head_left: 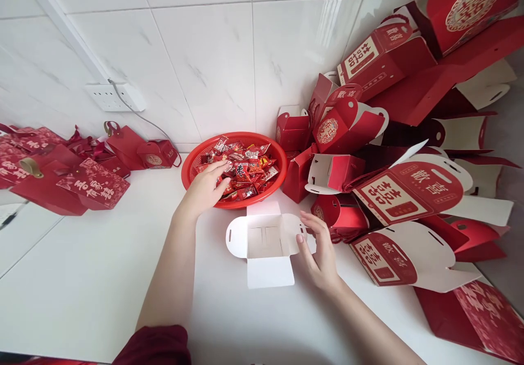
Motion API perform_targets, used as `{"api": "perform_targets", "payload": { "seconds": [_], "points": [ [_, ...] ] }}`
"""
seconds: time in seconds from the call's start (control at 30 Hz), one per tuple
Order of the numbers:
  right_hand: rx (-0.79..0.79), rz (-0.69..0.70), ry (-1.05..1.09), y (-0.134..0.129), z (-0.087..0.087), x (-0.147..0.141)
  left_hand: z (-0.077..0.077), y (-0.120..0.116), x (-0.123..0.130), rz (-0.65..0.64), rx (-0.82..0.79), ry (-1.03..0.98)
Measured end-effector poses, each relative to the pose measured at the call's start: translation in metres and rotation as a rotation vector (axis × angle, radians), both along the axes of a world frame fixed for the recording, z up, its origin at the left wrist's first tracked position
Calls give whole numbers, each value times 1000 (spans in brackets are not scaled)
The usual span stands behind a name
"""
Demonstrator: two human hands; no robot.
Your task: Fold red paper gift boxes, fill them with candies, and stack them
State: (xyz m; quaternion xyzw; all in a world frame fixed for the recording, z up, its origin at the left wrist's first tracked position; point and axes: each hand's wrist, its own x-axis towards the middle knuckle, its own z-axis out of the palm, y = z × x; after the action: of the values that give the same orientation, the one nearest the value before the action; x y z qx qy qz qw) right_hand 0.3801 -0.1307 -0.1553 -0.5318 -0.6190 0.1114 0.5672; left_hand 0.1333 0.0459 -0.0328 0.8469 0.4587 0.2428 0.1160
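Observation:
A red basket [189, 160] full of small candies in red wrappers [245, 171] stands against the wall. Over its left front rim lies my left hand [208, 187], fingers apart on the candies, none visibly gripped. Just in front of the basket, an open box [266, 237] shows its white inside, with flaps spread out and nothing in it. My right hand [319, 247] is at the box's right flap, thumb and fingers apart, fingertips touching or very near the flap's edge.
Many red boxes [409, 193] with open tops are piled at the right, close to my right hand. Closed red boxes [94, 185] stand at the left by the wall. A cable [137, 115] runs down from a wall socket [102, 97].

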Motion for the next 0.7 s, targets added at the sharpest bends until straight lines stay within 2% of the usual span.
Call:
{"api": "perform_targets", "payload": {
  "seconds": [0.1,0.2,0.27,0.33,0.4,0.5,0.57,0.7],
  "points": [
    [62,-80,-7,3,15,2,14,-7,-5,22,92,-288],
    [127,-140,-44,8,43,3,27,-20,-4,34,6,-659],
    [92,-66,-52,15,65,2,33,-31,3,38,-139,-868],
    [-58,110,54,25,86,-2,36,-43,12,36,-286,-978],
    [-242,314,279,36,103,-9,35,-56,24,22,-389,-997],
    [-327,527,564,50,115,-19,32,-72,38,-26,-480,-936],
    [-340,591,658,56,116,-22,30,-78,43,-63,-502,-901],
    [-411,617,704,59,110,-21,24,-79,47,-126,-566,-766]
  ]
}}
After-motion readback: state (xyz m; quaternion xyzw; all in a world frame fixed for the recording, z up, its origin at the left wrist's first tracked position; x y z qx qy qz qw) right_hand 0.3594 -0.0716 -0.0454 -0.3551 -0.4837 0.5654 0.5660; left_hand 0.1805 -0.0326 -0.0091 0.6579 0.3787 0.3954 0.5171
